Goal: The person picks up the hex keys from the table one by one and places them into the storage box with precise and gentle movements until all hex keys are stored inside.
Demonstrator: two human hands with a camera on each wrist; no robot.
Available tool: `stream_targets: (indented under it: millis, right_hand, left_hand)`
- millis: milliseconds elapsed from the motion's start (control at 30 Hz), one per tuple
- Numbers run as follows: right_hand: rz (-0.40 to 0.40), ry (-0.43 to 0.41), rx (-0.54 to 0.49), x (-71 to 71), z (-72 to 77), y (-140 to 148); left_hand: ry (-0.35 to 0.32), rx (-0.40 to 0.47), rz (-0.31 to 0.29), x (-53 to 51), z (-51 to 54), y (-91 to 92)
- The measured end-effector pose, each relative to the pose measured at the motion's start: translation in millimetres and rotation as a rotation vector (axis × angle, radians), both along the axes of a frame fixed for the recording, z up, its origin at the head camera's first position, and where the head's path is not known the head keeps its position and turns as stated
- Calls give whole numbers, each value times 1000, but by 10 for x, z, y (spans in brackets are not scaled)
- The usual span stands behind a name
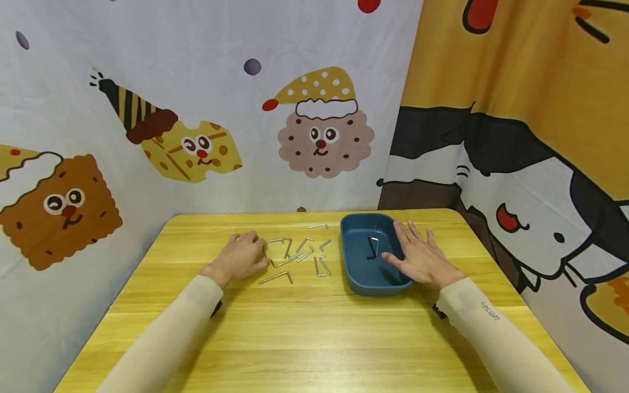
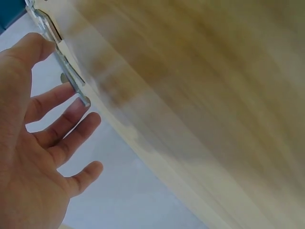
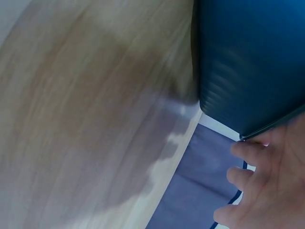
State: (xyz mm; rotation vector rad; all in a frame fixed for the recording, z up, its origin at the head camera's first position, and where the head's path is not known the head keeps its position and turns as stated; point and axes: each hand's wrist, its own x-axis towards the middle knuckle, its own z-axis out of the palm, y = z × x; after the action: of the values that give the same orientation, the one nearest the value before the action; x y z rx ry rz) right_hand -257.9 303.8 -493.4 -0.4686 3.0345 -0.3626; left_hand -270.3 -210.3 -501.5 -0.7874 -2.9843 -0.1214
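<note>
My left hand (image 1: pixel 239 255) is over the left side of a scatter of silver hex keys (image 1: pixel 305 254). Between its thumb and fingers it pinches one hex key (image 2: pixel 71 76), whose far part overlaps other metal in the left wrist view. My right hand (image 1: pixel 423 257) rests on the right rim of a blue plastic box (image 1: pixel 378 289), fingers extended and thumb reaching over the inside. In the right wrist view the palm lies against the box's rim, with the thumb hidden. Inside the box are L-shaped hex keys (image 1: pixel 372 248), partly dark in reflection; their exact number is unclear.
Several loose hex keys lie between the left hand and the box, one apart near the back (image 1: pixel 317 226). The wooden table (image 1: pixel 314 333) ends at a printed curtain (image 1: pixel 206 65) behind. Another printed curtain (image 1: pixel 535 218) hangs along the right side.
</note>
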Motion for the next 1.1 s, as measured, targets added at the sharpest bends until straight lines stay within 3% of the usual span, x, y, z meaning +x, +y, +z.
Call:
stream_targets:
  millis: [333,667,1100]
  right_hand:
    - [-9,15,-5,-8,15,8]
    - [-10,7,-9,-24,24,21]
    - [-14,17,-6,11,-13,-12]
  left_hand:
    - [50,40,-10,22,72,46]
    - [88,45,-39,66,217,199]
    - [218,-57,-110,159,253,410]
